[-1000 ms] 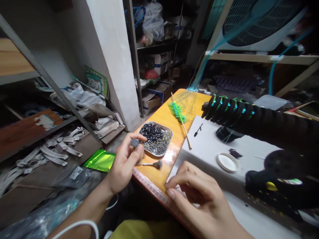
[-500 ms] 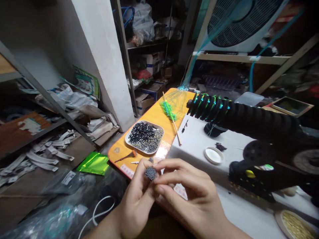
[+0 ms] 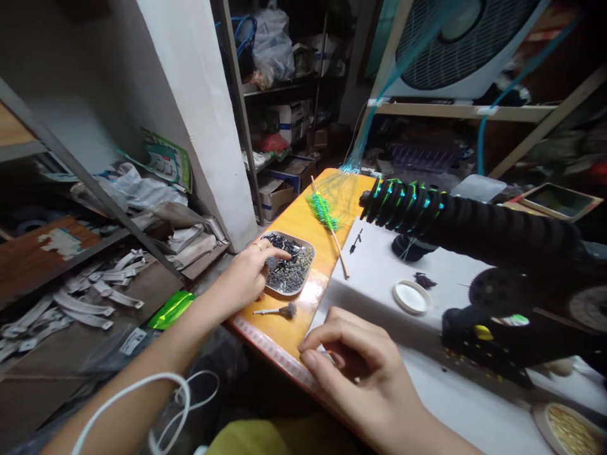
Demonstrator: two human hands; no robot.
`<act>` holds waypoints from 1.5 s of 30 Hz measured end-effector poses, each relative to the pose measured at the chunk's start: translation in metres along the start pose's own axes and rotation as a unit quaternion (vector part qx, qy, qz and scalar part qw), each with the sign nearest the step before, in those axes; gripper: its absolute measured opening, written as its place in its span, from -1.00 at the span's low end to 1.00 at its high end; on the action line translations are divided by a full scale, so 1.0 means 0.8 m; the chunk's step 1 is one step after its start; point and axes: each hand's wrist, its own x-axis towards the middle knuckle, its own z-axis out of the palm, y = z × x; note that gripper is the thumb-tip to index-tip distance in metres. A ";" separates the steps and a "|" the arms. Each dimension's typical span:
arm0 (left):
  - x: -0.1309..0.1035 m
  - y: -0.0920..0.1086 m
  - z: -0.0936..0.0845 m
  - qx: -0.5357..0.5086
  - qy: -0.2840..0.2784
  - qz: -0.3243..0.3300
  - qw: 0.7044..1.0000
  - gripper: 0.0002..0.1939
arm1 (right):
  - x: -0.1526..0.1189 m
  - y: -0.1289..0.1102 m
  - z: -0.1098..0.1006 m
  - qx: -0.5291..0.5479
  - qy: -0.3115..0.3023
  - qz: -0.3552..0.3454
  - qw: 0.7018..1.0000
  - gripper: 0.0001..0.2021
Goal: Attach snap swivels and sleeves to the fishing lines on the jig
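My left hand (image 3: 246, 272) is over the near left side of a white tray (image 3: 313, 260) on the orange table. Its index finger reaches into the small dark cylinders (image 3: 284, 243), while a bundle of small grey pieces (image 3: 272, 263) shows between its other fingers and thumb. Yellow-tipped grey pieces (image 3: 287, 277) fill the tray's near and right side. Closer to me, my right hand (image 3: 365, 373) is raised above the table edge, thumb and fingertips pinched together. A small orange and white bit shows behind its fingers, too hidden to name. A grey-tufted brush-like piece (image 3: 288, 310) lies between the hands.
A green bristly strand on a stick (image 3: 325, 212) lies farther back. On the right are a white round lid (image 3: 411, 297), a black ribbed machine arm (image 3: 474, 227) and a dish of gold pieces (image 3: 569, 430). A white cable (image 3: 187, 404) loops beside my left forearm.
My left hand has moved away from my right hand, forward and left to the tray, carrying the grey bundle. My right hand stays near its place, still pinched.
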 end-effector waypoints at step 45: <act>-0.125 0.110 0.097 -0.534 0.245 -0.131 0.798 -0.74 | -0.019 0.002 0.005 0.027 0.024 -0.108 0.994 -0.81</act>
